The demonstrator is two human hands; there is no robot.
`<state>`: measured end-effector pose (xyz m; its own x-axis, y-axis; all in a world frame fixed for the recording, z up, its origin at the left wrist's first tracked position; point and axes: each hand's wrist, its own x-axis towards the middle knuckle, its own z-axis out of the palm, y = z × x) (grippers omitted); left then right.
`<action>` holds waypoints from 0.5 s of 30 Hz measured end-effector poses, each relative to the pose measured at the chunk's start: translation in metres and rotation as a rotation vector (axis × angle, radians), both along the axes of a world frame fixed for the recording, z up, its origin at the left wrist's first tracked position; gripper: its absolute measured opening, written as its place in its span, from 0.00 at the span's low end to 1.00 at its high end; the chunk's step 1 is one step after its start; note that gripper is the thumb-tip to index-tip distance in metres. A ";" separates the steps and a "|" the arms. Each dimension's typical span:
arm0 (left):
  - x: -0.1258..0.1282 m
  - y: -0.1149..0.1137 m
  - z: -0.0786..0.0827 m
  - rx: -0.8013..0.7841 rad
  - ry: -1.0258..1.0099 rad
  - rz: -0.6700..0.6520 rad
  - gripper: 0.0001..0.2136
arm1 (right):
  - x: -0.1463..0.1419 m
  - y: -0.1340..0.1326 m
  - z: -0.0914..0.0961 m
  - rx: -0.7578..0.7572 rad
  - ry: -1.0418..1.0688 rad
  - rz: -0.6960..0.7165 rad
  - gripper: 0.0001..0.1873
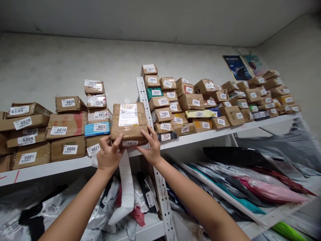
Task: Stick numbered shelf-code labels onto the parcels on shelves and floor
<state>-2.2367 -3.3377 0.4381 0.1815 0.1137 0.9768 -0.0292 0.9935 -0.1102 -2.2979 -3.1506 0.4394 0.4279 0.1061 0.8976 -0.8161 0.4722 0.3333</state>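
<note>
A brown paper-wrapped parcel with a white shipping label on its face and a tag reading 6028 on its lower edge sits at the front of the top shelf. My left hand grips its lower left corner, with a white strip of label backing hanging down from under that hand. My right hand holds the parcel's lower right edge, fingers spread against it.
Numbered boxes are stacked on both sides of the parcel: 6001–6026 on the left, others on the right. A perforated white upright divides the shelving. The lower shelf holds plastic mailer bags in grey, pink and teal.
</note>
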 end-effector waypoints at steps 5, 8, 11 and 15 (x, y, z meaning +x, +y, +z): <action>0.036 0.014 0.070 0.074 -0.333 -0.088 0.43 | 0.024 0.015 0.074 0.123 -0.335 0.043 0.40; 0.037 0.014 0.105 0.085 -0.403 -0.088 0.44 | 0.017 0.013 0.119 0.188 -0.489 0.049 0.41; 0.035 0.011 0.105 0.091 -0.383 -0.069 0.33 | 0.001 0.006 0.139 0.211 -0.593 0.030 0.43; 0.056 0.008 0.055 -0.010 -0.325 -0.321 0.16 | -0.016 -0.003 0.143 0.245 -0.599 0.012 0.45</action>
